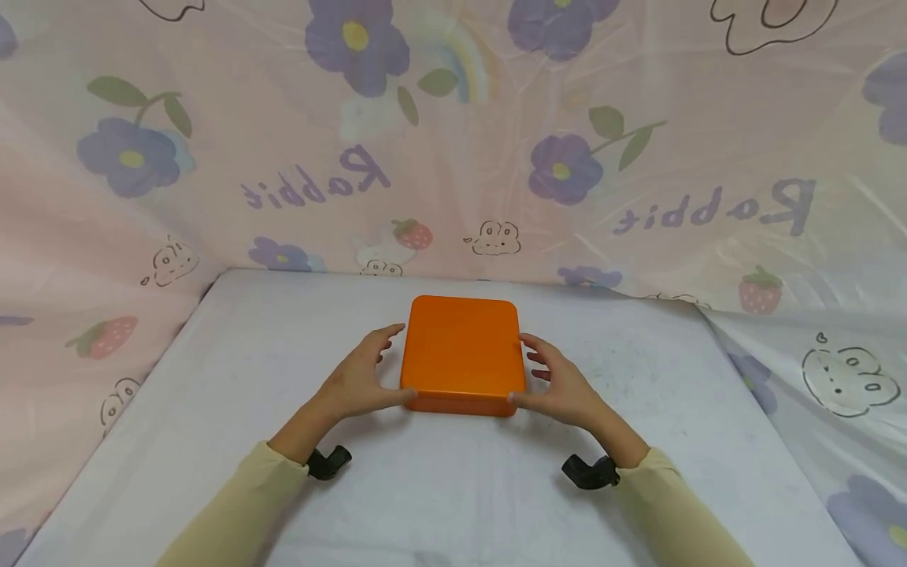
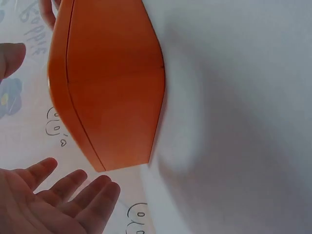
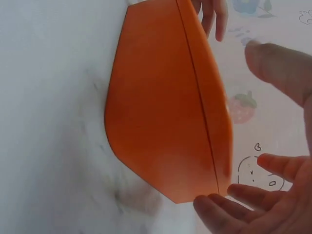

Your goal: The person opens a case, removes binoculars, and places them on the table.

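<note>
An orange lidded box point(image 1: 464, 346) lies flat on the white table, and both wrist views show the thin seam of its lid. At its left side is my left hand point(image 1: 357, 382), fingers spread and the thumb by the near left corner. The left wrist view shows those fingers point(image 2: 100, 197) apart from the box wall point(image 2: 112, 97). On the opposite side my right hand point(image 1: 563, 386) spreads its fingers along the box, thumb by the near right corner. In the right wrist view its fingertips point(image 3: 204, 204) come close to the box's far end; whether they touch, I cannot tell.
The white tabletop point(image 1: 453, 496) extends around the box. Behind and beside it hangs a pale curtain point(image 1: 453, 157) printed with flowers, strawberries and rabbits. A black wrist device point(image 1: 329, 463) sits on the left wrist, another black device point(image 1: 591, 472) on the right.
</note>
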